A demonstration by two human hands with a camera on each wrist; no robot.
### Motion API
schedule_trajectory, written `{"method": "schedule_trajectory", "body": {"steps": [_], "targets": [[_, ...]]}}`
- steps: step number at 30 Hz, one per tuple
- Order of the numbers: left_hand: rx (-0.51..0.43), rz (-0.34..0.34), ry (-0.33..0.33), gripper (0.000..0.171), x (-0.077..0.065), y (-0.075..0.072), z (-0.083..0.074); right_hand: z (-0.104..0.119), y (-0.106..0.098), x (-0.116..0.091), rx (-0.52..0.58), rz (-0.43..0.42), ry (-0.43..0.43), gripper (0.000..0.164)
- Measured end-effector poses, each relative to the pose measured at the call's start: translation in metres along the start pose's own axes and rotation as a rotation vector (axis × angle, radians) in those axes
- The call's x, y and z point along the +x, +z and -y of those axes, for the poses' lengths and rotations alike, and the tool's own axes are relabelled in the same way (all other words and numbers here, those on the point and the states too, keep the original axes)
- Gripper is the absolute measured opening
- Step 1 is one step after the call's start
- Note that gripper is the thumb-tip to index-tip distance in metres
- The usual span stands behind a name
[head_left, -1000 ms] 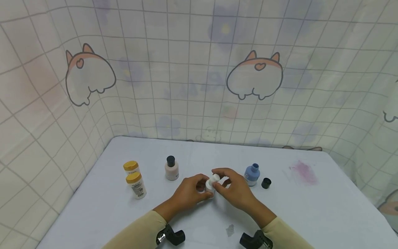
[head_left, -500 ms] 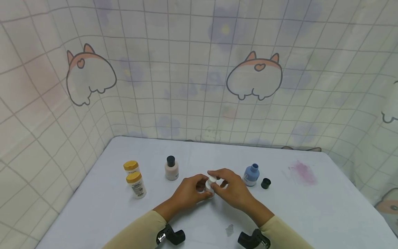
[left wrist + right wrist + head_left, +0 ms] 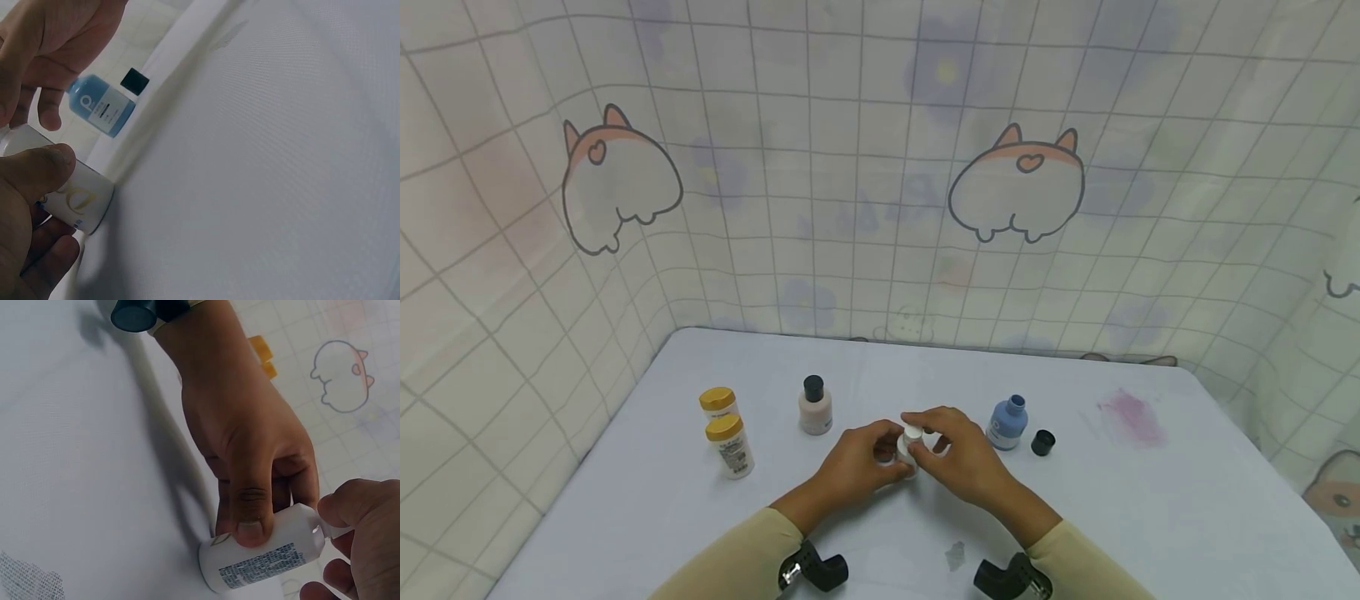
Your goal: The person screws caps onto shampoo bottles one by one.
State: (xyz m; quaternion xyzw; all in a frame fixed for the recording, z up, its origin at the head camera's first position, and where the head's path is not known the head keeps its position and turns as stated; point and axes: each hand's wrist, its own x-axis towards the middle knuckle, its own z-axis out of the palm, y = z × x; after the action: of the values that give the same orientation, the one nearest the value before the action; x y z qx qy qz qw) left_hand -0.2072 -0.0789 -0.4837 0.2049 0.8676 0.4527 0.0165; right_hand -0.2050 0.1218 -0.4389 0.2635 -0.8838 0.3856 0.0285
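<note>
A small white bottle [image 3: 275,559] with printed text on its side stands on the table between both hands. My left hand [image 3: 859,462] grips its body, the thumb pressed on one side and fingers round the other. At the bottle's neck, my right hand [image 3: 958,454] pinches the white cap [image 3: 913,432] between thumb and fingers. In the left wrist view the bottle shows a gold mark near its base. To the right of the hands stands a blue bottle [image 3: 1007,422] with its mouth uncovered. Beside that lies a black cap [image 3: 1042,442].
Two white bottles with yellow lids, the nearer bottle [image 3: 734,454] overlapping the farther lid [image 3: 717,398], stand at the left. A pale pink bottle [image 3: 815,410] with a black cap is behind the left hand. A pink stain [image 3: 1133,417] marks the white table [image 3: 1150,517] at right.
My right hand has shifted slightly left and lower with the white cap, which now sits closer onto the bottle's neck. The left hand keeps its hold in the same place.
</note>
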Motion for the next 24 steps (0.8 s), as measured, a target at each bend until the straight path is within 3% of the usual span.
{"method": "schedule_trajectory", "body": {"steps": [15,24], "targets": [[0.004,-0.006,-0.030,0.049,0.0010,0.0015,0.0002,-0.0068,-0.0006,-0.0022,-0.049,-0.067,0.006,0.035],[-0.026,-0.001,-0.006,0.044,0.0017,0.0023,0.0024,-0.0022,-0.0006,-0.0022,0.018,-0.045,-0.012,0.041]]}}
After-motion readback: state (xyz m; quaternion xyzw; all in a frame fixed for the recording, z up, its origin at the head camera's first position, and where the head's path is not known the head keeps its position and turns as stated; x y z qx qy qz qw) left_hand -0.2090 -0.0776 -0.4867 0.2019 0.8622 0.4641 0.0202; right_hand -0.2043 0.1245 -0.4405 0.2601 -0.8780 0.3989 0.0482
